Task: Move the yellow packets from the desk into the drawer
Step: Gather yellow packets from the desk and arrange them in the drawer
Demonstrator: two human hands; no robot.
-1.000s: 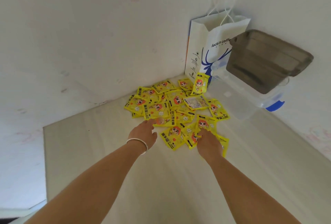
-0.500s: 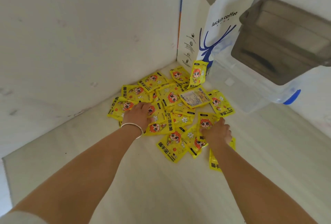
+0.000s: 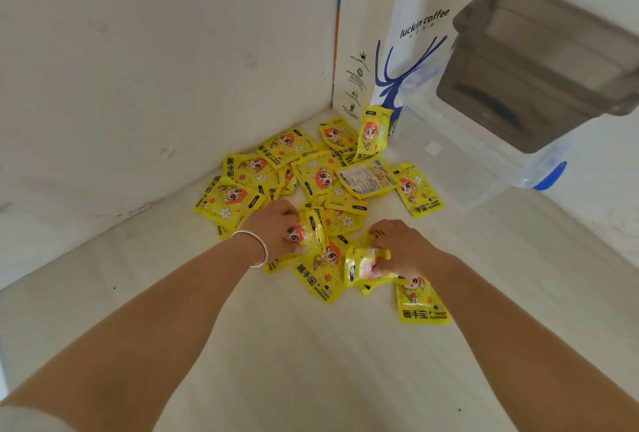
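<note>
Our left hand [image 3: 276,227] now grips a lifted yellow packet [image 3: 311,231], and our right hand [image 3: 403,248] bunches another packet [image 3: 363,264] upward.

Bare bench [image 3: 294,362] lies open on the near side of the packets [image 3: 321,182]. Walls close in behind and left of them. A paper bag [image 3: 397,61] and a clear box [image 3: 484,155] block the far right corner.

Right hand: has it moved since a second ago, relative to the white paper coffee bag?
Yes. The right hand reached further into the pile toward the white paper coffee bag and now grips a yellow packet.
</note>
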